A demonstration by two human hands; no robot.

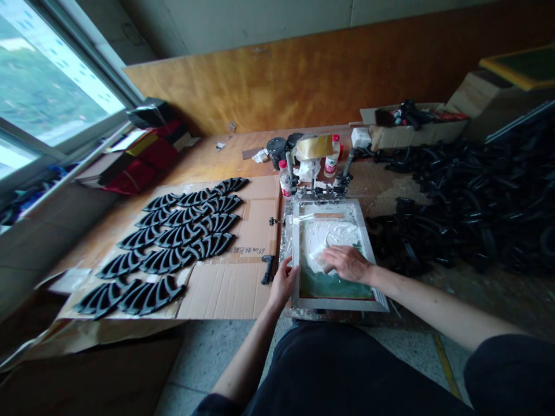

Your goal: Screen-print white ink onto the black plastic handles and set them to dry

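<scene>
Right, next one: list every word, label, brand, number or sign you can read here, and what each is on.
"65cm", probably: handwriting on the cardboard sheet; the characters beside it are too small and blurred to read.
Right-hand bottle, red-and-white label: marks too small to read.
Left-hand bottle, red-and-white label: also too small to read.
I can make out no other text.
</scene>
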